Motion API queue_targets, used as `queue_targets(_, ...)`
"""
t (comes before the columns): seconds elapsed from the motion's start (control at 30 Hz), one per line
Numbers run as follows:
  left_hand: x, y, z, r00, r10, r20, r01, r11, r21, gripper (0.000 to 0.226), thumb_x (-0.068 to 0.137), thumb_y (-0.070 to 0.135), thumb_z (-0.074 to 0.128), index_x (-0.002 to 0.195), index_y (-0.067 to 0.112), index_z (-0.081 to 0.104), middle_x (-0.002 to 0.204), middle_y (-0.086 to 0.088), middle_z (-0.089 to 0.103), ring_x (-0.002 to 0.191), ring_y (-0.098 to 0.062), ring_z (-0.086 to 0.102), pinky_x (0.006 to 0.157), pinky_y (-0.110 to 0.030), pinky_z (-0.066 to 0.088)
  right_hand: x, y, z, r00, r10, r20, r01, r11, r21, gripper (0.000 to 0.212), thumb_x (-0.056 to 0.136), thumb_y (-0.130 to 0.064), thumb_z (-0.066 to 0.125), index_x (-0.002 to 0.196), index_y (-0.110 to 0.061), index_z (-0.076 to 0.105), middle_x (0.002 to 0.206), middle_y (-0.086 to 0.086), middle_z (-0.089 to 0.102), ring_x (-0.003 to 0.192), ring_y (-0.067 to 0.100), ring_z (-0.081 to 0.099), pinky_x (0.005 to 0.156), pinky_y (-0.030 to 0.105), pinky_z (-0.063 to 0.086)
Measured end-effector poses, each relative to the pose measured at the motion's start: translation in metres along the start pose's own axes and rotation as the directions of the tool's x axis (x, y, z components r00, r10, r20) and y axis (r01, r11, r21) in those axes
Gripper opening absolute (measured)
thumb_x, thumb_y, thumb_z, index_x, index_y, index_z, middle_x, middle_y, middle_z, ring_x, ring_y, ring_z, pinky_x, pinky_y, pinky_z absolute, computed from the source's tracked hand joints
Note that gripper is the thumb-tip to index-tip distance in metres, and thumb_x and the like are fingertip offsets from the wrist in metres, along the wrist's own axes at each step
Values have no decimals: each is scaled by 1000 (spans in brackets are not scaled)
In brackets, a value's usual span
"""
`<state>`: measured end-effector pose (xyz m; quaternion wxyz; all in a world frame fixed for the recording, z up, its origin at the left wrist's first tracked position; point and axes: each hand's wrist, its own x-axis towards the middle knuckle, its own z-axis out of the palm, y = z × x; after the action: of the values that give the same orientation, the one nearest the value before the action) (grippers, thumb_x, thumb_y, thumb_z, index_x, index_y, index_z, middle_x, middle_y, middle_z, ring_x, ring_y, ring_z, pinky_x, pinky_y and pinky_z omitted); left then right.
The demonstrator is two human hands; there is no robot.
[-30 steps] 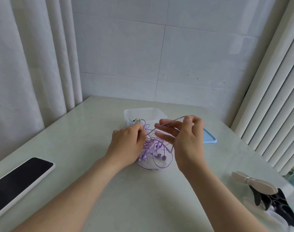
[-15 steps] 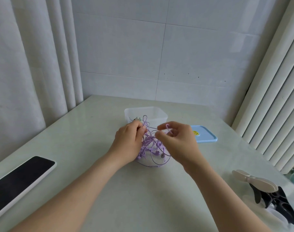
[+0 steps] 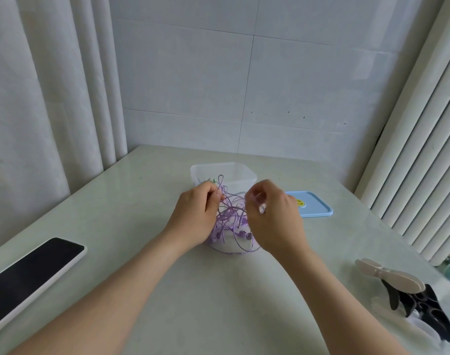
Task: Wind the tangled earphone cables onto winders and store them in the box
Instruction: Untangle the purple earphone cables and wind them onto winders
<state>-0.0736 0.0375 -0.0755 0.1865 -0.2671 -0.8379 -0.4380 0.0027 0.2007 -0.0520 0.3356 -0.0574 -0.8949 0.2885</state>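
Observation:
A tangle of purple earphone cable (image 3: 231,221) lies on the pale table, just in front of a clear plastic box (image 3: 224,172). My left hand (image 3: 195,213) grips a bunch of the cable at the tangle's left side, with a loop sticking up above the fingers. My right hand (image 3: 272,216) is on the tangle's right side with fingers curled, pinching a strand near the top. The earbuds (image 3: 244,234) hang low in the tangle. A beige winder (image 3: 390,276) and black winders (image 3: 423,313) lie at the right front.
The box's blue lid (image 3: 309,207) lies flat to the right of the box. A phone (image 3: 26,278) with a dark screen lies at the left front edge. Curtains hang at the left, a ribbed radiator stands at the right.
My right hand had lifted a long strand high to the right; it has come down and in toward the tangle and now pinches close to it. My left hand has stayed put.

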Motion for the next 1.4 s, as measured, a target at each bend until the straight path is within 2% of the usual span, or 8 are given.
queue_targets(0.2,1,-9,-2,993,-110,-53,113,991,72,20,110,22,46,95,14,57,87,4,71,85,-29,66,75,-40,51,12,-10,-21,922,372,-108,-172,642,747,13,108,-17,38,100,-15,47,95,5,78,88,18,74,84,42,58)
queue_targets(0.3,3,-8,-2,967,-235,-101,231,972,-48,19,109,22,46,96,14,57,87,4,72,77,-18,67,58,-15,45,13,-16,-32,905,418,86,-249,355,901,8,112,-16,36,110,-13,43,97,16,78,75,35,78,67,42,64)
queue_targets(0.4,7,-9,-3,944,-297,-145,282,953,-113,22,110,28,47,97,12,56,84,7,72,68,-1,62,56,-9,39,12,-9,-32,900,434,42,-316,584,748,15,110,-13,39,116,-18,52,83,10,78,45,20,58,44,26,44)
queue_targets(0.57,8,-5,-8,952,-270,-146,240,951,-194,22,107,33,56,94,16,59,79,4,71,60,-13,65,50,-10,43,13,7,-29,925,338,-176,-301,931,205,31,94,-14,41,101,-21,70,78,-2,67,89,25,59,72,35,43)
queue_targets(0.67,8,-8,-10,975,-217,-55,192,937,-294,20,104,36,62,91,22,67,76,2,72,65,-23,71,53,-25,52,12,16,-24,952,301,-47,-304,949,-81,23,95,-19,48,76,-16,62,79,0,61,93,34,49,85,38,34)
queue_targets(0.87,6,-5,-10,982,-146,117,179,920,-348,25,104,38,62,97,21,79,78,5,74,71,-13,62,73,-35,53,3,23,-18,878,468,97,-330,741,-585,37,95,-48,51,105,-13,57,138,19,36,140,45,22,114,51,21)
queue_targets(1.03,5,-2,-11,979,-141,148,187,911,-368,29,106,39,58,101,20,79,91,-5,78,78,-16,69,82,-37,56,5,20,-7,1000,16,-2,-16,923,-385,33,94,-27,50,122,-25,68,140,7,52,135,34,36,106,48,26)
queue_targets(1.4,4,1,-17,941,-150,304,271,873,-405,65,83,-15,44,125,25,73,119,-2,76,97,-32,72,89,-46,63,-1,13,2,899,-335,281,380,917,-123,34,97,-23,50,115,-34,76,90,-11,74,87,20,52,80,44,48)
